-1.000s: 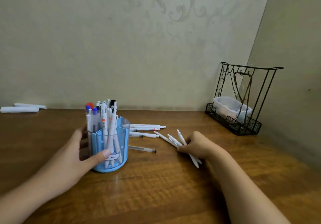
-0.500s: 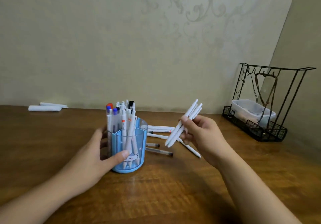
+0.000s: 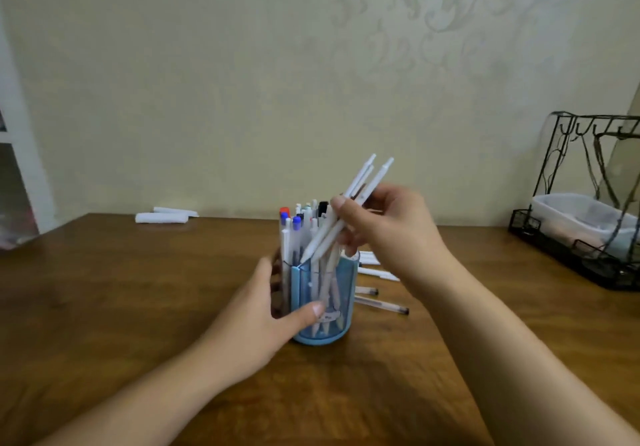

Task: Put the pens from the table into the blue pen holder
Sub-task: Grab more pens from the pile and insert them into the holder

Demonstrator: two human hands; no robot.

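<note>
So the blue pen holder (image 3: pixel 323 307) sits about mid-table on the wooden table (image 3: pixel 138 307), a bit toward the back wall; it's a see-through light-blue plastic cup, round, with a solid paler blue strip running up the front and what looks like a little cartoon print low on the side; it's upright and already stuffed with pens (image 3: pixel 301 231), mostly white barrels, with a red cap, a couple of blue caps and a black one sticking up out of the top.

Left hand (image 3: pixel 266 310) is wrapped round the holder's left side, thumb pressed on the front wall low down, fingers curled round the back; so it's gripping the cup.

Right hand (image 3: pixel 384 234) hovers just above the rim, pinching a small bunch of white pens (image 3: pixel 349 203) between thumb and fingers; they're tilted, click-ends up and to the right, tips pointing down-left right at the holder's mouth; can't tell if the tips are inside yet, it's blurry there.

Still on the table just right of the holder: a few loose white pens (image 3: pixel 375 272) partly hidden behind the right wrist, plus two clear-bodied pens (image 3: pixel 381 305) with dark ends; far right there's a black wire rack (image 3: pixel 588 203) with a clear plastic tub (image 3: pixel 568 217) in it; back left by the wall, some white rolled thing (image 3: pixel 162 217).
</note>
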